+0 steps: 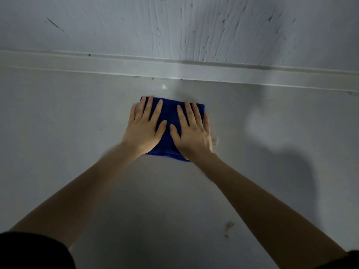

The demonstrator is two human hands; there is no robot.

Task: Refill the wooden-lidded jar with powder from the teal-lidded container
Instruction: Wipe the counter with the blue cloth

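A folded dark blue cloth lies flat on the pale grey counter, close to the back wall. My left hand presses palm down on the cloth's left half, fingers spread. My right hand lies palm down on its right half, fingers spread too. Neither hand grips anything. Neither the wooden-lidded jar nor the teal-lidded container is in view.
A white streaked wall rises behind the counter, with a raised ledge along the joint. A small white tag sticks out at the cloth's right edge. A dark smudge marks the counter near my right forearm.
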